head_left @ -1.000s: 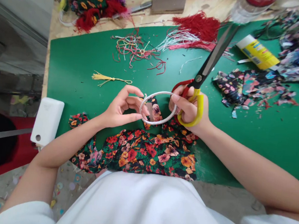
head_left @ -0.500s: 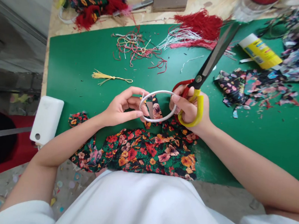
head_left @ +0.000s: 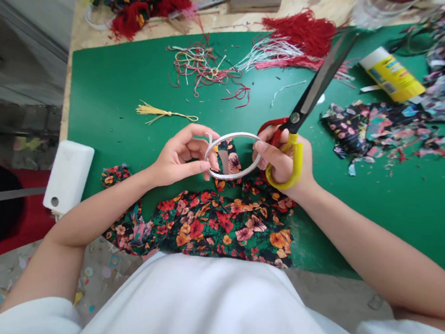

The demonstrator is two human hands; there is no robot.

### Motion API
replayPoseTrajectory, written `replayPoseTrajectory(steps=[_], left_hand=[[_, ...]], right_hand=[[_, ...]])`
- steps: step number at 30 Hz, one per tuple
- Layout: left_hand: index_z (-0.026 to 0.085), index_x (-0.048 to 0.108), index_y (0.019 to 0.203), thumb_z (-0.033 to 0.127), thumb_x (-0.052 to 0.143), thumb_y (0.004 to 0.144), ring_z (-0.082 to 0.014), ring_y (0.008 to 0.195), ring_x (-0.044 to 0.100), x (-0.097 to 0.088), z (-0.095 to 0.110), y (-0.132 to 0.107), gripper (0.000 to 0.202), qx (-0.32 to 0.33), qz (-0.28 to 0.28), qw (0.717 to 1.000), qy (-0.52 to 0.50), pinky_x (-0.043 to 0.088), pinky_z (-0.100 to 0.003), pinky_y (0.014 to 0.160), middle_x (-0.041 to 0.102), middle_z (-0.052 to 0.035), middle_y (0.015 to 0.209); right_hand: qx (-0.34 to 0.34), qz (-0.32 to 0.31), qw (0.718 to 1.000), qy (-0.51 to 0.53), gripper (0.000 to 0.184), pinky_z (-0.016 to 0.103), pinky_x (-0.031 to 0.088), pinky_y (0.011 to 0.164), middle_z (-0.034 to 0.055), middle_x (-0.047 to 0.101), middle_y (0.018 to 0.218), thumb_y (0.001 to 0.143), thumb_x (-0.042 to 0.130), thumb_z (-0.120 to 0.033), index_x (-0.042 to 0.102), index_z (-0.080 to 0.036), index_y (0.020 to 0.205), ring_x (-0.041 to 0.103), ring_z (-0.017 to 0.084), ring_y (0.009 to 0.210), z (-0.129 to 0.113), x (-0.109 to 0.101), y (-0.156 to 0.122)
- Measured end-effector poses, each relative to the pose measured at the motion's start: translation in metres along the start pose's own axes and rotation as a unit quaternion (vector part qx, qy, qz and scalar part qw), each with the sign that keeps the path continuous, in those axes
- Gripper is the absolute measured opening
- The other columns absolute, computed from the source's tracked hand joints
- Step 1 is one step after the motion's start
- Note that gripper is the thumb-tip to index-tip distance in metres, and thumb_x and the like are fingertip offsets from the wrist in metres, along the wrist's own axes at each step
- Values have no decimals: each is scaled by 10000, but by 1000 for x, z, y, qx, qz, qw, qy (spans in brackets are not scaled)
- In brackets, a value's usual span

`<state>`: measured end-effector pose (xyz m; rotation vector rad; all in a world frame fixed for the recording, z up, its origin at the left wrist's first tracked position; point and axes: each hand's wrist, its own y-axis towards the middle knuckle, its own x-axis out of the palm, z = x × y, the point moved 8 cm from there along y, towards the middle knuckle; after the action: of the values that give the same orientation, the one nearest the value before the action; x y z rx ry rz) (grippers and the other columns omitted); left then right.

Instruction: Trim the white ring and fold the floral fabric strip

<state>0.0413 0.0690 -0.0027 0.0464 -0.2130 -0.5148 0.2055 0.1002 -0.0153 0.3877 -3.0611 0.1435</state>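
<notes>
My left hand pinches the left side of a white ring between thumb and fingers. My right hand holds the ring's right side with its fingertips while its other fingers stay through the red and yellow handles of a pair of scissors, whose blades are closed and point up and away. The ring hangs just above a piece of floral fabric that lies on the green mat in front of me. A small fabric piece shows through the ring.
A yellow tassel lies left of the hands. Loose threads and red tassels sit farther back. Fabric scraps and a glue tube are at the right. A white box sits at the mat's left edge.
The ring has tilted a little flatter between my hands. Both hands keep their hold and the scissors stay in my right hand.
</notes>
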Motion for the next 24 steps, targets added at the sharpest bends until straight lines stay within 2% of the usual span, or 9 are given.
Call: replayPoseTrajectory(steps=[4, 10, 16, 24], left_hand=[[256, 517, 1151, 302, 714, 838, -113, 657, 691, 0, 0, 0, 373, -5, 7, 1000, 5, 583, -192, 536, 714, 23, 804], [249, 518, 1151, 264, 697, 850, -110, 673, 690, 0, 1, 0, 350, -1, 5, 1000, 0, 579, -183, 539, 712, 21, 800], [252, 512, 1146, 289, 699, 845, -111, 656, 685, -1, 0, 1, 356, -9, 9, 1000, 9, 575, -181, 525, 709, 20, 788], [273, 542, 1172, 216, 679, 863, -97, 680, 688, 0, 4, 1, 343, 33, -8, 999, 6, 584, -159, 542, 709, 29, 807]], right_hand=[[-6, -12, 1000, -14, 427, 261, 304, 403, -57, 441, 482, 722, 746, -588, 542, -216, 673, 406, 77, 415, 0, 1, -1], [-4, -9, 1000, -2, 457, 262, 295, 400, -56, 443, 480, 683, 764, -619, 547, -217, 663, 396, 78, 413, -1, 2, -1], [1, -16, 1000, -4, 427, 264, 297, 409, -53, 436, 493, 701, 764, -586, 541, -223, 678, 397, 83, 430, 1, 2, -1], [-1, -17, 1000, 1, 464, 251, 296, 396, -66, 429, 482, 682, 761, -619, 530, -217, 678, 382, 69, 411, 0, 3, -1]])
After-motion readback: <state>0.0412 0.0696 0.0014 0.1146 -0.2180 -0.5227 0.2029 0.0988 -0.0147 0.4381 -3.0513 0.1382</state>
